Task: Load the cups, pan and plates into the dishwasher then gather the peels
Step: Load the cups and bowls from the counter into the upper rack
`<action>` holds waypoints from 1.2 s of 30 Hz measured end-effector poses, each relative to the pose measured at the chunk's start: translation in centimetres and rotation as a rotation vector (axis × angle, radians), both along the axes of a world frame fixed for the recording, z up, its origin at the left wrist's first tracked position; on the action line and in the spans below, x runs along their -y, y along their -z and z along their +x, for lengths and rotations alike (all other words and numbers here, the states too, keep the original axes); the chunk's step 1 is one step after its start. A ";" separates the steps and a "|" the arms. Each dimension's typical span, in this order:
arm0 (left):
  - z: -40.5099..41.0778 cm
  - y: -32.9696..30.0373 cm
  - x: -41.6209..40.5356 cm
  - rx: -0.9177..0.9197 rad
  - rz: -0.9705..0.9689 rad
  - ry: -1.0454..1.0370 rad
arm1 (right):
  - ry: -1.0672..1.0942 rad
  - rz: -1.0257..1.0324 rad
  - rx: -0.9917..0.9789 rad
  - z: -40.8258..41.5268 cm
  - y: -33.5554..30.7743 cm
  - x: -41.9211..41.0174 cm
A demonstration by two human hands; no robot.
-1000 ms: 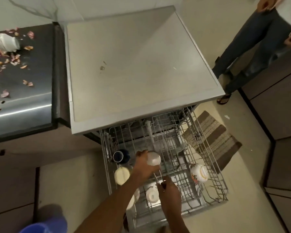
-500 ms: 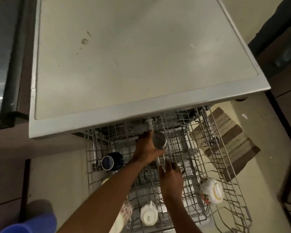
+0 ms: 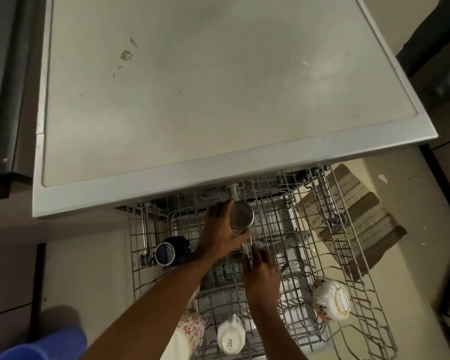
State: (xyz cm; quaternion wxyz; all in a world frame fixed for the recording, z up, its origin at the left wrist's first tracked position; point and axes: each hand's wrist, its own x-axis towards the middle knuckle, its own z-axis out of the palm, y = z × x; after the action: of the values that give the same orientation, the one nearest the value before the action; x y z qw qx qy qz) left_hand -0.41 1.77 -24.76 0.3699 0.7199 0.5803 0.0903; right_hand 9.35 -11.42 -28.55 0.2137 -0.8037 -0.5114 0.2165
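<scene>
- i am looking straight down at a dishwasher [image 3: 218,100] with a pale flat top, its upper wire rack [image 3: 369,294] pulled out toward me over a light floor.
- my left hand [image 3: 218,235] reaches to the far end of the rack, fingers curled around a small steel cup [image 3: 242,216] held upside down, its base facing up, just under the front edge of the dishwasher top.
- my right hand [image 3: 261,271] is just nearer to me than the left, over the middle of the rack, fingers bent down among the wires; i cannot tell whether it grips a wire or only touches.
- a dark blue mug [image 3: 172,252] lies on its side at the left of the rack, beside my left wrist.
- a white mug [image 3: 230,336] sits upside down near the front edge, and a red flowered cup [image 3: 191,329] is to its left, partly hidden by my left forearm.
- a white floral bowl [image 3: 331,298] leans on its side at the right of the rack, well apart from both hands.
- a brown striped mat [image 3: 361,211] lies on the floor beyond the rack's right side.
- a blue plastic object [image 3: 44,344] shows at the bottom left corner.
</scene>
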 end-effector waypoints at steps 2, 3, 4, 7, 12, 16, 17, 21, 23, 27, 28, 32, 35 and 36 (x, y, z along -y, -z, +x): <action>0.3 0.3 -0.4 -0.043 0.006 0.046 | 0.004 -0.010 0.017 0.0 0.5 0.0; 0.4 0.4 -0.5 -0.058 0.019 0.052 | -0.010 -0.017 0.032 -0.1 0.7 -0.1; 0.5 0.6 -0.7 -0.066 0.031 0.047 | -0.031 -0.035 0.052 -0.1 1.1 -0.2; 0.3 1.0 -1.0 -0.059 0.028 0.008 | -0.064 -0.134 0.097 -0.3 2.2 -0.7; 0.5 1.5 -1.3 -0.080 0.028 0.041 | -0.072 -0.164 0.077 -0.8 2.7 -0.8; 0.8 1.9 -1.0 -0.091 0.046 0.042 | 0.012 -0.127 -0.054 -0.9 2.7 -0.9; 1.0 2.1 -0.9 -0.094 0.046 0.039 | 0.012 -0.124 -0.065 -0.9 2.7 -0.9; 1.4 2.2 -0.3 -0.125 0.068 0.040 | 0.003 -0.116 -0.110 -0.9 2.7 -0.7; 1.4 2.2 0.2 -0.130 0.082 0.042 | -0.009 -0.113 -0.121 -1.0 2.5 -0.3; 1.0 1.7 1.3 -0.091 0.128 -0.022 | -0.046 -0.093 -0.124 -0.7 1.3 0.7; 0.8 1.3 1.6 -0.096 0.140 -0.033 | -0.068 -0.116 -0.100 -0.5 0.9 0.9; -0.2 -0.9 2.7 -0.157 0.129 -0.043 | -0.107 -0.271 -0.009 0.5 -2.4 1.7; -1.1 -3.4 4.6 -0.179 0.083 -0.047 | -0.171 -0.293 0.029 1.3 -6.2 1.7; -1.3 -4.5 5.4 -0.186 0.086 -0.050 | -0.199 -0.283 0.037 1.4 -7.6 1.5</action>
State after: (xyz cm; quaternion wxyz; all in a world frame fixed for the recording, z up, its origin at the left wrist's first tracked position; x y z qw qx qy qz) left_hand -1.74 -3.63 -20.31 0.2806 0.7259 0.6254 0.0570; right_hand 10.76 -12.95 -20.97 0.0665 -0.7751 -0.5565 0.2916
